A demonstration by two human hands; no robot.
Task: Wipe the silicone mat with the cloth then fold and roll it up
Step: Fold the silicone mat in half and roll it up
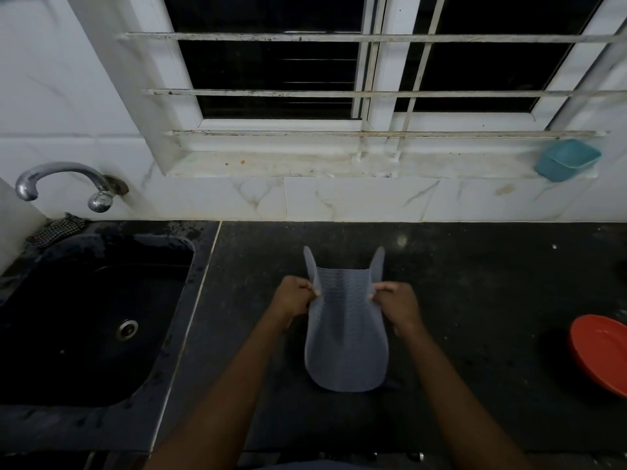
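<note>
View: head camera, looking down on both hands above a dark desk.
Left grip: the left hand has its fingers curled in and pinches the left edge of the silicone mat between thumb and fingers.
Right grip: the right hand pinches the mat's right edge in the same way, level with the left grip.
Mat between the grips: grey and ribbed, ribbed face up, drawn in narrow where the two grips squeeze it.
Mat beyond the grips: its two far corners stand up like ears, one just past each grip.
Mat nearer than the grips: it widens and falls away toward the person in a rounded end.
Mat and desk: the mat is over the middle of the desk. In this dim light the rounded end may be resting on the desk, but I cannot tell.
Left of the grips: a black sink set into the desk, well apart from the hands, with a chrome tap on the wall beyond it.
Cloth: a checked cloth lies bunched at the sink's far corner under the tap, well apart from both grips.
Right of the grips: a red bowl on the desk at the frame's edge, well apart.
Beyond the grips: a tiled wall, then a window sill with a teal tub at its right end.
</note>
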